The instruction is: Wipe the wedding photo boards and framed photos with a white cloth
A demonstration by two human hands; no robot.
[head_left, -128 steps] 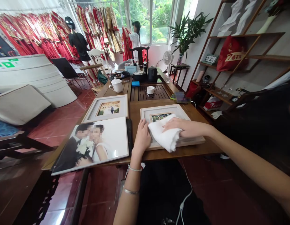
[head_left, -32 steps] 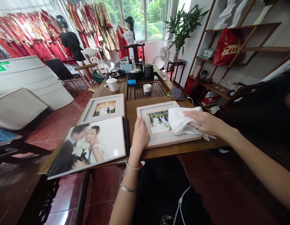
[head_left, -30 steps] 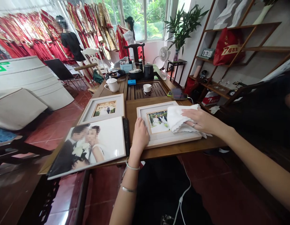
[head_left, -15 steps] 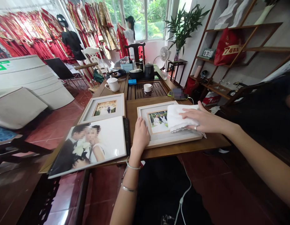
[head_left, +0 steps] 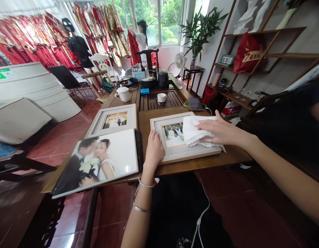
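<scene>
A white-bordered picture frame (head_left: pixel 174 151) lies flat on the wooden table, a photo of people outdoors at its middle. My left hand (head_left: pixel 154 148) grips the frame's left edge with the fingers over the rim. On the frame's right half, a folded white cloth (head_left: pixel 191 129) is pressed under my right hand (head_left: pixel 216 130), which holds it against the surface. The cloth covers part of the photo. To the left, a second frame (head_left: pixel 97 120) lies behind a large unframed photo print (head_left: pixel 127 151) of two people.
A white lidded mug (head_left: pixel 123 94), a small white cup (head_left: pixel 161 98) and a blue box (head_left: pixel 145 91) stand farther back. A phone (head_left: pixel 197 104) with a cable lies behind the frame. The table's front edge (head_left: pixel 200 167) runs close to me. A person (head_left: pixel 141 38) stands near the window.
The view has shifted very slightly. My right hand and the cloth have barely moved, and more of the cloth's corner shows at the frame's right edge. My left hand keeps its place.
</scene>
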